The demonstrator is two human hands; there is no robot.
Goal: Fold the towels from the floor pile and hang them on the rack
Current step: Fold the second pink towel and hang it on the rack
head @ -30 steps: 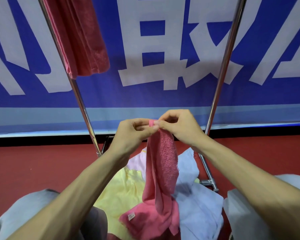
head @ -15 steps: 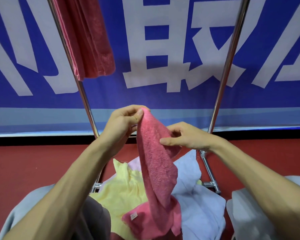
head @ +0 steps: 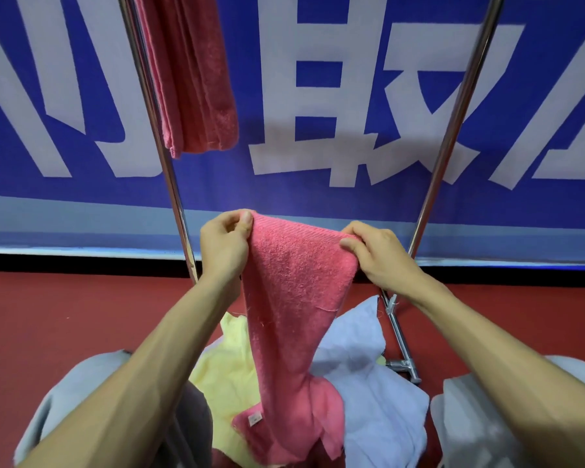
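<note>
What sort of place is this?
Probably an indoor sports hall or event venue: a large blue banner with white characters covers the wall, the smooth red floor looks like court flooring, and a chrome metal rack stands before it.

From my station I see two bare forearms: the left forearm (head: 169, 349) comes in from the lower left of the frame, the right forearm (head: 487, 349) from the lower right. The left hand (head: 223, 244) and the right hand (head: 379, 255) are uncovered, and the left thumb nail is short. Plain light grey trousers cover the left knee (head: 71, 393) and the right knee (head: 470, 417).
</note>
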